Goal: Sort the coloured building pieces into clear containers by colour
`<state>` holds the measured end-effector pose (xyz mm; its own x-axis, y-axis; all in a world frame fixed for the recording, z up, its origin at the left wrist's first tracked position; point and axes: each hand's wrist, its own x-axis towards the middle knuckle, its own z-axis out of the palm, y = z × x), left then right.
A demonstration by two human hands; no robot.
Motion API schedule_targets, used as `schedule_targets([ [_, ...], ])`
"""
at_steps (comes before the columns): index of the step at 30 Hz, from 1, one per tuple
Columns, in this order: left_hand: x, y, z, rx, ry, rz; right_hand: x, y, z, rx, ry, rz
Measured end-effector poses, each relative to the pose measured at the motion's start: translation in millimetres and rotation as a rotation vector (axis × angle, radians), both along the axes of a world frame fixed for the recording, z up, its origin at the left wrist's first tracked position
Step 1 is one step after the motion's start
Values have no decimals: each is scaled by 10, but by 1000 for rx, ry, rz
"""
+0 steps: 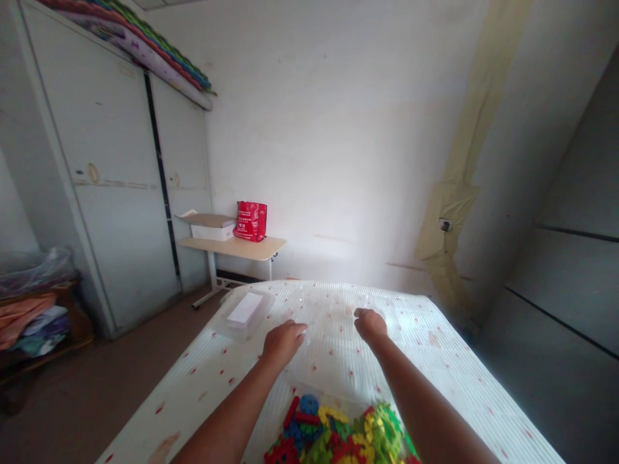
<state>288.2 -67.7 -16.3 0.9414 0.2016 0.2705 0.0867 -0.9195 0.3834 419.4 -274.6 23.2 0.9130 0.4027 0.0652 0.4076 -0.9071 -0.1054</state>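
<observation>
My left hand and my right hand reach forward over a table covered in a white ribbed cloth with red dots. Both have their fingers curled down. They seem to grip the far rim of a clear plastic box, which is hard to make out against the cloth. Inside the near end of the box, between my forearms, lies a heap of colourful interlocking toy pieces in red, blue, yellow and green.
A clear tray holding a white sheet lies at the table's far left corner. Beyond it a small side table carries a red bag and a white open box. A tall wardrobe stands at the left, with cluttered shelves beside it.
</observation>
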Motion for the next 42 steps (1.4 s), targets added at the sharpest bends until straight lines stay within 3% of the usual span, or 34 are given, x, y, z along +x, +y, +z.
schedule_targets([
  [7, 164, -7, -11, -56, -30, -73, -133, -125, 129, 34, -109, -9],
  [9, 99, 15, -13, -77, -57, -54, -249, -355, 203, 53, -152, -28],
  [12, -65, 105, 1, -76, -113, 7, -443, -933, 233, 85, -217, -83],
  [14, -172, 187, 16, -60, -136, 51, -534, -1404, 140, 125, -295, -151],
  [17, -245, 264, 36, -39, -117, 89, -568, -2010, -167, 211, -359, -133],
  [20, -189, 225, 65, -16, -81, 75, -532, -2274, -510, 415, -237, -142],
  [23, -85, 122, 118, 6, -66, 46, -518, -2209, -670, 611, -73, -229],
  [26, -13, 52, 170, 11, -50, 34, -560, -2002, -617, 725, 68, -290],
  [30, 68, 20, 199, -6, -60, 55, -655, -1749, -502, 818, 78, -223],
  [34, 128, -57, 185, -48, -135, 67, -759, -1625, -527, 848, 27, -170],
  [37, -25, -143, 147, -78, -227, 64, -843, -1637, -551, 853, 15, -169],
  [40, -397, -208, 75, -93, -287, 21, -940, -1743, -564, 857, 11, -183],
  [42, -664, -240, 15, -83, -277, -78, -1017, -1845, -592, 851, 5, -185],
])
